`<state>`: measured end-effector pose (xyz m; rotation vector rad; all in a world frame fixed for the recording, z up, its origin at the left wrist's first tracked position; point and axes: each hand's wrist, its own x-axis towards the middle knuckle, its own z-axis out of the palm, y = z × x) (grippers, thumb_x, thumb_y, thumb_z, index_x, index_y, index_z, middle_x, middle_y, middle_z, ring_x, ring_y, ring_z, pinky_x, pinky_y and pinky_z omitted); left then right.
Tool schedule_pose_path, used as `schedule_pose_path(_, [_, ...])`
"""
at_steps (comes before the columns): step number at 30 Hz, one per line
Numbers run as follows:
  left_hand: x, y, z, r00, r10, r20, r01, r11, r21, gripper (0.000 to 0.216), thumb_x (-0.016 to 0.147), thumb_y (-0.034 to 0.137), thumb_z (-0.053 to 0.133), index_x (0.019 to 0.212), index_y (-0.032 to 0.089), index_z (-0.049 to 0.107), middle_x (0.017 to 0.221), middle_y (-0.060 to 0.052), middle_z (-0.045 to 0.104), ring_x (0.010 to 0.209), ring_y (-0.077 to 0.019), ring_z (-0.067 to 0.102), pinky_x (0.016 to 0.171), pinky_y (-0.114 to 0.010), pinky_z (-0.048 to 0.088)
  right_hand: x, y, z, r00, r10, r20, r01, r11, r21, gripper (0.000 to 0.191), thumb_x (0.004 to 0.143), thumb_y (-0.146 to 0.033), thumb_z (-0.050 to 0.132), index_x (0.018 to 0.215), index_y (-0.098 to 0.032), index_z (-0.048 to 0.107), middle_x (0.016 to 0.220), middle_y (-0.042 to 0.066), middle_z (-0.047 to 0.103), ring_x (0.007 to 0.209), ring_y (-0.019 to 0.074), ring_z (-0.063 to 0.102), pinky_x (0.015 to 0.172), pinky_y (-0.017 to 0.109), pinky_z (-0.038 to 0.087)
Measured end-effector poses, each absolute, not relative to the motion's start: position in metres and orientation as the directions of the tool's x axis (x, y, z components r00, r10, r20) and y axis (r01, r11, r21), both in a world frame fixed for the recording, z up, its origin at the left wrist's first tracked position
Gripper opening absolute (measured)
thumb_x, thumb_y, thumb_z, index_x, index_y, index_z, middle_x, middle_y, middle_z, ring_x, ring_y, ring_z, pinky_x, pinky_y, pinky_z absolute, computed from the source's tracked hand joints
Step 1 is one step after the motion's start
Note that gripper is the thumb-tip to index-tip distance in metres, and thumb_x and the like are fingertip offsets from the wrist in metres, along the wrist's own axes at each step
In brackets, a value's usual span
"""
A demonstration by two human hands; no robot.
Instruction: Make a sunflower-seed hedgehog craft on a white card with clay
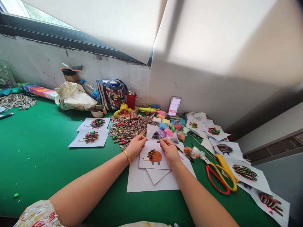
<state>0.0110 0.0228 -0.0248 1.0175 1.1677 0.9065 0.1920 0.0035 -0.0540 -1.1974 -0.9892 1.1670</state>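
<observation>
A white card (pixel 144 162) carries an orange clay hedgehog (pixel 156 156) with dark seeds stuck in its upper left part and grey feet below. My left hand (pixel 136 146) is closed in a pinch by the card's top left corner; what its fingertips hold is too small to make out. A brown, wooden-looking piece (pixel 142 132) shows just above those fingers. At the card's upper right, my right hand (pixel 169 153) pinches a small dark sunflower seed (pixel 158 142). Beyond the hands lies a heap of striped sunflower seeds (pixel 127 129), dotted with coloured bits.
Bags of coloured clay (pixel 169 131) lie behind the card. Red- and yellow-handled scissors (pixel 217 178) rest at right, beside several hedgehog cards (pixel 245 171). Two more cards (pixel 88 138) lie at left. A patterned bag (pixel 112 94) and red bottle (pixel 131 100) stand along the wall.
</observation>
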Motion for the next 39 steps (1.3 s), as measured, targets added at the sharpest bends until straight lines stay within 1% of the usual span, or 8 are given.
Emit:
schedule_pose_path(3, [0.011,0.024,-0.024,0.176,0.935,-0.307,-0.018,0.315,0.949,0.013,0.079,0.029,0.062,0.082,0.017,0.058,0.053,0.007,0.045,0.037,-0.0042,0.032,0.035,-0.017,0.016,0.196,0.0,-0.049,0.089,0.996,-0.001,-0.068,0.005,-0.998,0.025,0.073,-0.039,0.068,0.088,-0.02,0.064,0.076,0.0,0.063,0.073,0.0147,0.057,0.07,0.027,0.044])
schedule_pose_path(6, [0.01,0.025,-0.021,0.187,0.929,-0.321,-0.017,0.329,0.944,0.013,0.079,0.029,0.062,0.082,0.017,0.058,0.053,0.007,0.045,0.036,-0.004,0.031,0.035,-0.017,0.015,0.199,-0.004,-0.038,0.004,1.0,0.012,0.055,0.011,-0.998,0.021,0.071,-0.034,0.068,0.085,-0.02,0.064,0.081,0.002,0.066,0.078,0.0165,0.06,0.075,0.029,0.046])
schedule_pose_path(9, [0.007,0.024,-0.021,0.192,0.931,-0.312,-0.034,0.324,0.946,0.015,0.079,0.031,0.062,0.083,0.018,0.057,0.054,0.007,0.044,0.037,-0.0035,0.031,0.035,-0.017,0.014,0.201,-0.007,-0.029,-0.055,0.998,0.015,0.195,0.025,-0.98,0.018,0.071,-0.033,0.067,0.082,-0.019,0.064,0.08,0.002,0.067,0.075,0.0169,0.06,0.072,0.03,0.047])
schedule_pose_path(12, [0.005,0.023,-0.021,0.206,0.934,-0.292,-0.049,0.308,0.95,0.017,0.079,0.033,0.063,0.083,0.018,0.057,0.055,0.007,0.044,0.038,-0.0033,0.031,0.036,-0.017,0.015,0.203,-0.009,-0.027,-0.065,0.998,0.024,0.277,0.041,-0.96,0.017,0.072,-0.034,0.065,0.08,-0.019,0.065,0.078,0.003,0.067,0.073,0.0174,0.06,0.07,0.03,0.047])
schedule_pose_path(19, [0.002,0.021,-0.019,0.254,0.921,-0.294,-0.06,0.318,0.946,0.023,0.076,0.038,0.067,0.082,0.018,0.057,0.056,0.007,0.045,0.039,-0.0032,0.031,0.036,-0.016,0.016,0.206,-0.011,-0.038,-0.038,0.999,0.027,0.321,0.038,-0.946,0.022,0.073,-0.034,0.062,0.088,-0.018,0.066,0.085,0.005,0.069,0.078,0.0196,0.062,0.073,0.032,0.049])
schedule_pose_path(23, [0.001,0.021,-0.02,0.272,0.917,-0.292,-0.073,0.322,0.944,0.023,0.076,0.038,0.066,0.083,0.017,0.058,0.055,0.007,0.045,0.038,-0.0032,0.03,0.035,-0.016,0.016,0.209,-0.009,-0.045,-0.033,0.995,0.099,0.466,0.103,-0.878,0.016,0.076,-0.03,0.057,0.081,-0.019,0.067,0.084,0.005,0.068,0.077,0.0191,0.061,0.072,0.032,0.047])
schedule_pose_path(27, [0.0,0.022,-0.023,0.285,0.916,-0.282,-0.088,0.318,0.944,0.023,0.077,0.038,0.065,0.085,0.017,0.059,0.055,0.007,0.045,0.038,-0.0031,0.03,0.035,-0.016,0.016,0.209,-0.009,-0.049,-0.037,0.989,0.143,0.577,0.138,-0.805,0.015,0.077,-0.025,0.055,0.081,-0.02,0.068,0.083,0.003,0.068,0.076,0.0186,0.06,0.072,0.031,0.045])
schedule_pose_path(39, [0.001,0.02,-0.021,0.276,0.921,-0.275,-0.082,0.307,0.948,0.021,0.078,0.036,0.064,0.084,0.016,0.059,0.055,0.006,0.045,0.039,-0.0036,0.031,0.036,-0.017,0.018,0.205,-0.009,-0.052,-0.104,0.982,0.155,0.664,0.185,-0.725,0.015,0.078,-0.019,0.054,0.082,-0.022,0.069,0.085,0.002,0.07,0.082,0.019,0.061,0.075,0.03,0.043])
